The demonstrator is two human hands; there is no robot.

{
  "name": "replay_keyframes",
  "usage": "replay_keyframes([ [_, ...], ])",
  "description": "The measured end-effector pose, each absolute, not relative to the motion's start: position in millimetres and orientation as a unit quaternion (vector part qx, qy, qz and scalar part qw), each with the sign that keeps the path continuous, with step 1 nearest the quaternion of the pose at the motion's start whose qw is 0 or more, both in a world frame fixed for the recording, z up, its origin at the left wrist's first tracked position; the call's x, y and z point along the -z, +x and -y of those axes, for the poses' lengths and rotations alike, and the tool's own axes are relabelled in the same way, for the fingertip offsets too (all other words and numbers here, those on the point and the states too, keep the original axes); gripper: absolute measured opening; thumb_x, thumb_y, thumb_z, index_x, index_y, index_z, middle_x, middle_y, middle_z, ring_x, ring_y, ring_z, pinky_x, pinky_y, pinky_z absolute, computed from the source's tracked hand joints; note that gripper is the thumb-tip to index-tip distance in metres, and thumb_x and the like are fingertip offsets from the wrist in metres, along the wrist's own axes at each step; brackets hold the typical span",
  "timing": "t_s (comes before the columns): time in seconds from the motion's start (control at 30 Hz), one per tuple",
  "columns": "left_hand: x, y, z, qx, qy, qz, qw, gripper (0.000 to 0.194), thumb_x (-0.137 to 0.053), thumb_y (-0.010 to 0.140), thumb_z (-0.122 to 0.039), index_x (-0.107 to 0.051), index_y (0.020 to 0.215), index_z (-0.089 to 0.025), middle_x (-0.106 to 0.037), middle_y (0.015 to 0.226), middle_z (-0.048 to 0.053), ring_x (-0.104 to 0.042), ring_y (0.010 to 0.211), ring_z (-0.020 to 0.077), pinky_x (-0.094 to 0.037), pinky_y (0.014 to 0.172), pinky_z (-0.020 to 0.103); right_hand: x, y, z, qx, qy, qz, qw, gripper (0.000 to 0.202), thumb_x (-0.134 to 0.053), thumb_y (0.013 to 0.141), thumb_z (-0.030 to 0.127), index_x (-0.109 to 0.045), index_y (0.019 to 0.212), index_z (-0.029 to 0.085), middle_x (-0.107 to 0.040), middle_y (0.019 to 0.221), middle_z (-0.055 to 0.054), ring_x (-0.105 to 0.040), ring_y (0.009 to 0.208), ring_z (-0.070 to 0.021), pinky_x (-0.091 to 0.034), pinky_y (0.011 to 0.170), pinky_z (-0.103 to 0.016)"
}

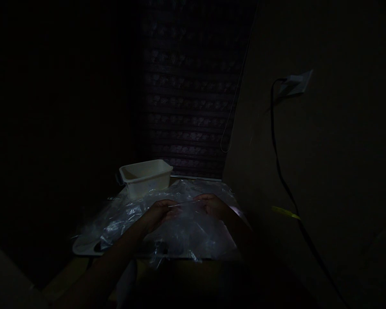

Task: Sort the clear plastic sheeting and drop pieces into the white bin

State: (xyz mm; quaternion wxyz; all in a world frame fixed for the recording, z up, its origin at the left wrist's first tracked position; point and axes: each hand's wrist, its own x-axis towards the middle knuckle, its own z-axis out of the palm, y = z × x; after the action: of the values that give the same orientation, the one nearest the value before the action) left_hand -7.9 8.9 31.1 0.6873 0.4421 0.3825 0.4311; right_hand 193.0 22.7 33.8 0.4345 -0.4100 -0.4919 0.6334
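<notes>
Table (83, 248), pale: seen from lower left, covered with crumpled clear plastic sheeting (124, 218). Tub (149, 184), cream: placed left of centre, on the table's far part. Left hand (160, 213): fingers closed on one end of a thin clear plastic piece (185, 203), held over the sheeting at lower centre. Right hand (215, 207): opposite end pinched between fingers. Cable (279, 165), black: plugged in at upper right, yellow tag (283, 211) attached lower down.

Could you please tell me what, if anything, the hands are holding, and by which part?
Clear plastic, held by its upper edge: left hand at one end, right hand at the other.
</notes>
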Motion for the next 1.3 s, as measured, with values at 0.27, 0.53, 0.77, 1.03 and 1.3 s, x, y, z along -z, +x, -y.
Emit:
replay_keyframes([
  [0.27, -35, -2, -8, -0.505, 0.425, -0.341, 0.670, 0.031, -0.055, 0.052, -0.002, -0.053, 0.081, -0.014, -0.059, 0.073, 0.003, -0.054, 0.068, 0.0122, -0.040, 0.066, 0.024, -44, 188, -17, -0.587, -0.413, 0.485, 0.500, 0.018, -0.054, 0.048, 0.016, -0.057, 0.065, 0.015, -0.056, 0.064, 0.000, -0.046, 0.050, -0.0076, -0.032, 0.046, -0.021],
  [0.53, -36, 4, -3, -0.460, 0.450, -0.345, 0.683, 0.023, -0.052, 0.058, -0.017, -0.053, 0.081, -0.013, -0.058, 0.075, 0.005, -0.054, 0.066, 0.0162, -0.042, 0.052, 0.025, -39, 179, -21, -0.594, -0.440, 0.462, 0.490, 0.005, -0.050, 0.049, 0.018, -0.047, 0.049, 0.013, -0.042, 0.037, 0.005, -0.037, 0.034, -0.0048, -0.025, 0.038, -0.020],
  [0.77, -33, -4, -8, -0.420, 0.336, -0.343, 0.770, 0.034, -0.038, 0.051, -0.003, -0.047, 0.082, -0.012, -0.058, 0.071, 0.004, -0.055, 0.065, 0.0159, -0.044, 0.054, 0.027, -37, 177, -16, -0.603, -0.467, 0.483, 0.430, 0.007, -0.050, 0.049, 0.016, -0.044, 0.051, 0.014, -0.042, 0.039, 0.006, -0.039, 0.034, -0.0054, -0.026, 0.037, -0.019],
  [1.03, -37, -4, -6, -0.399, 0.335, -0.348, 0.779, 0.010, -0.039, 0.055, -0.010, -0.048, 0.057, -0.013, -0.055, 0.050, 0.002, -0.054, 0.050, 0.0141, -0.043, 0.050, 0.025, -34, 173, -20, -0.577, -0.486, 0.478, 0.450, 0.012, -0.052, 0.051, 0.021, -0.043, 0.047, 0.014, -0.040, 0.035, 0.005, -0.036, 0.033, -0.0043, -0.022, 0.035, -0.019],
  [1.3, -21, 0, -11, -0.402, 0.378, -0.379, 0.743, 0.012, -0.047, 0.059, -0.012, -0.053, 0.069, -0.011, -0.060, 0.061, 0.004, -0.056, 0.057, 0.0143, -0.043, 0.054, 0.023, -30, 174, -21, -0.573, -0.517, 0.468, 0.430, 0.016, -0.048, 0.055, 0.020, -0.042, 0.042, 0.014, -0.038, 0.032, 0.006, -0.034, 0.030, -0.0038, -0.021, 0.034, -0.019],
])
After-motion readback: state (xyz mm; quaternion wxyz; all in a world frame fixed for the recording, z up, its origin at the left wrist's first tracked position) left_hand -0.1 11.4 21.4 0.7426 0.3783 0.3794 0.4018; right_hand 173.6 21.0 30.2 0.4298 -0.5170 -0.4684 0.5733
